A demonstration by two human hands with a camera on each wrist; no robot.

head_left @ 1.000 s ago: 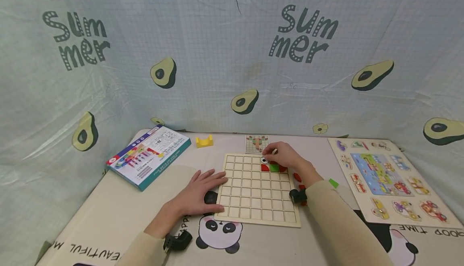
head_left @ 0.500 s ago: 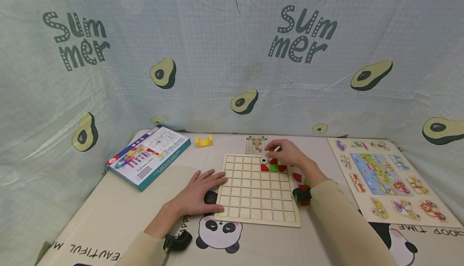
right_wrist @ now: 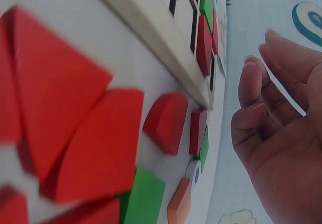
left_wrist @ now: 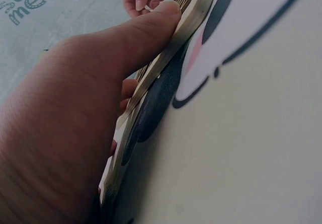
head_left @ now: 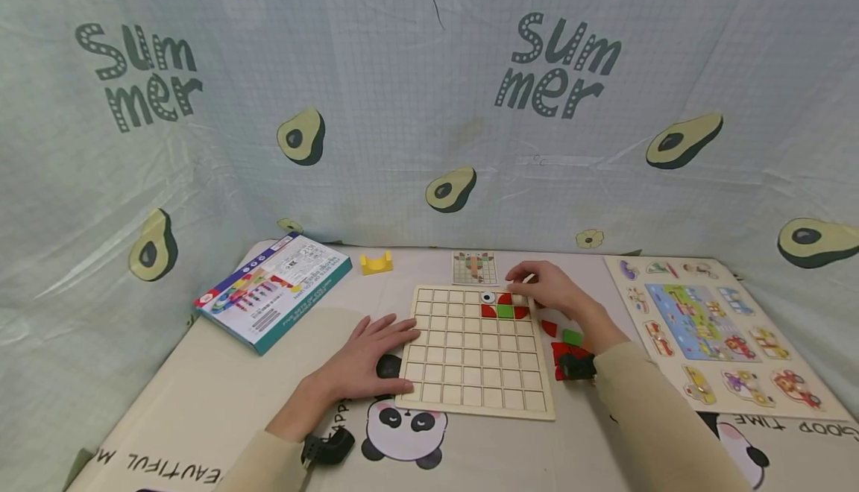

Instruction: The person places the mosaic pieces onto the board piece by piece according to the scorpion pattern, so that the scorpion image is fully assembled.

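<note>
Here's the board (head_left: 473, 355), lying flat mid-tabletop (head_left: 496, 455), and we have five cells filled near its far right corner: an eye (head_left: 488, 297) and a red piece (head_left: 505, 299) in the far row, then red, green (head_left: 505, 311) and red in the row nearer us. Early days, we'd judge, with most of the grid bare! Our left hand (head_left: 365, 358) is on the board's left edge, fingers spread, thumb resting on the rim. Up at the far right corner hovers our right hand (head_left: 546, 285), fingers bent, tips close together; whether they pinch anything, we cannot tell. Plenty left to use just beside the board: a cluster of red blocks (head_left: 560, 350), a lone red wedge (head_left: 549, 328), a green block (head_left: 573, 338) and, from the right wrist, a loose eye disc (right_wrist: 193, 169) and an orange block (right_wrist: 179, 201). Just past the far edge lies the card (head_left: 474, 267), a coloured figure on its grid. Farther out we spot a yellow stand (head_left: 376, 263), a box (head_left: 274, 291) to the left and a picture puzzle (head_left: 701, 320) to the right.
</note>
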